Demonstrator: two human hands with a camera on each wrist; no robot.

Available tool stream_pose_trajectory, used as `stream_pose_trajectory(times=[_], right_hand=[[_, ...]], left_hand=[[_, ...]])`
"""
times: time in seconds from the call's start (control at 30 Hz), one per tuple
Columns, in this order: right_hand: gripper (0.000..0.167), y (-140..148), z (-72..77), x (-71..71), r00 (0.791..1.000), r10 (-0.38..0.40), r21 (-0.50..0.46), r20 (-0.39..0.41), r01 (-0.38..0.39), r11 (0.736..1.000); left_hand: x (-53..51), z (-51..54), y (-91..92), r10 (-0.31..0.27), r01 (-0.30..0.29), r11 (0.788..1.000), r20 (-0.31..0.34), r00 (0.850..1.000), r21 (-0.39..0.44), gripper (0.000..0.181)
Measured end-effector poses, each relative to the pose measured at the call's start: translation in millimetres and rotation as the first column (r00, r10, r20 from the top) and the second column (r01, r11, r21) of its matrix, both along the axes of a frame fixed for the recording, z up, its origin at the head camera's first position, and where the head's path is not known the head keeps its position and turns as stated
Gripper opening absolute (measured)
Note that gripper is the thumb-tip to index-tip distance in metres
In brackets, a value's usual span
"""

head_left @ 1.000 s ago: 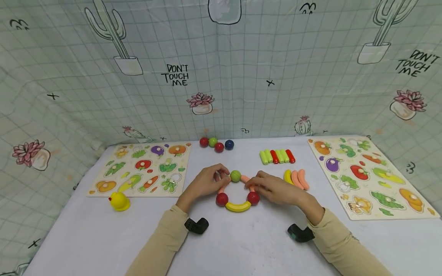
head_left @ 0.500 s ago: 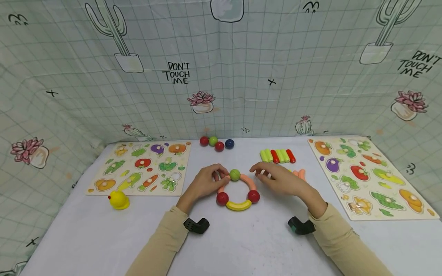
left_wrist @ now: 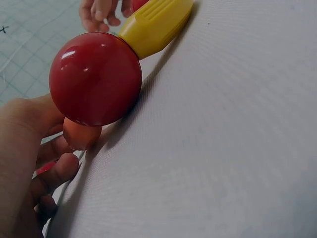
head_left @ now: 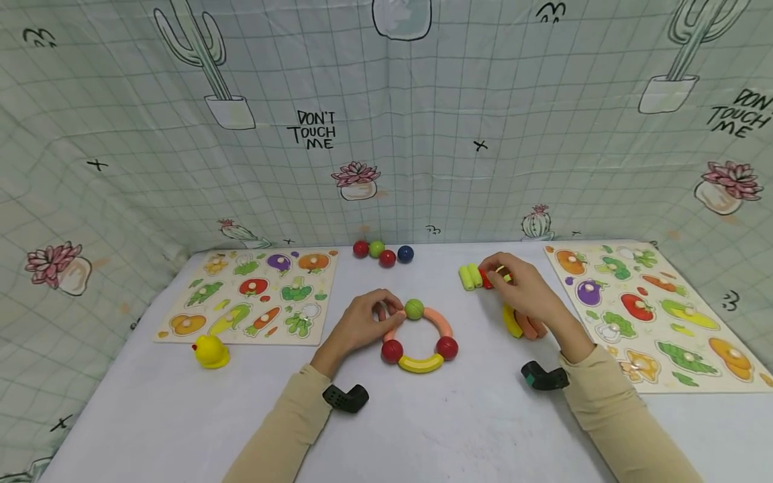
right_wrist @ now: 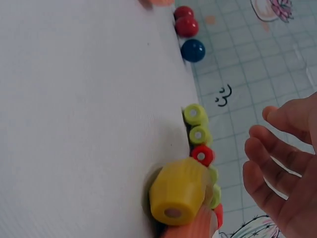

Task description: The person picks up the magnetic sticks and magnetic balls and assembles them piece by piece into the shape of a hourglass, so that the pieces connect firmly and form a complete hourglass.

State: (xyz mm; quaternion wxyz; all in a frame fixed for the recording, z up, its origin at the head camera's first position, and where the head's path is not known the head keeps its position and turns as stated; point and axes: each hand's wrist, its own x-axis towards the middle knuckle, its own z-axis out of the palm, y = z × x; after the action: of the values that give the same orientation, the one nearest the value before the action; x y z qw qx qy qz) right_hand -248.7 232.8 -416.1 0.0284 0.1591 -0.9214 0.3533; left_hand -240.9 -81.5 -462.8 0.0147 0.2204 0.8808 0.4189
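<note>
A ring of magnetic balls and curved rods lies mid-table in the head view. It has a green ball at the back, two red balls, a yellow curved rod in front and salmon curved rods at the sides. My left hand holds the left salmon curved rod, its fingertips close to the green ball. My right hand hovers over the row of short rods, partly covering it; green rods and a red one show. Its fingers are spread and apart from the rods.
Spare curved rods, yellow and salmon, lie below the right hand. Several balls, including a blue ball, sit at the back. Vegetable puzzle boards flank both sides. A yellow rubber duck stands at left.
My right hand has left the right side of the ring and moved right and back to above the short rods. The left hand has stayed at the ring.
</note>
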Motion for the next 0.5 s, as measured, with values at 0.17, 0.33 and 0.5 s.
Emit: stream_pose_trajectory(times=[0.17, 0.33, 0.5], right_hand=[[0.027, 13.1, -4.2, -9.6, 0.998, -0.06, 0.018, -0.018, 0.061, 0.998], [0.027, 23.8, -10.0, -18.9, 0.993, -0.112, 0.05, -0.028, 0.113, 0.992], [0.027, 32.5, -15.2, -25.4, 0.985, -0.174, 0.074, -0.017, 0.175, 0.982]], left_hand=[[0.8, 0.1, 0.7, 0.005, -0.005, 1.0, -0.006, 1.0, 0.004, 0.012], [1.7, -0.5, -0.4, 0.003, -0.003, 1.0, -0.01, 1.0, 0.0, 0.013], [2.0, -1.3, -0.9, 0.005, -0.005, 1.0, -0.014, 1.0, 0.007, 0.013]])
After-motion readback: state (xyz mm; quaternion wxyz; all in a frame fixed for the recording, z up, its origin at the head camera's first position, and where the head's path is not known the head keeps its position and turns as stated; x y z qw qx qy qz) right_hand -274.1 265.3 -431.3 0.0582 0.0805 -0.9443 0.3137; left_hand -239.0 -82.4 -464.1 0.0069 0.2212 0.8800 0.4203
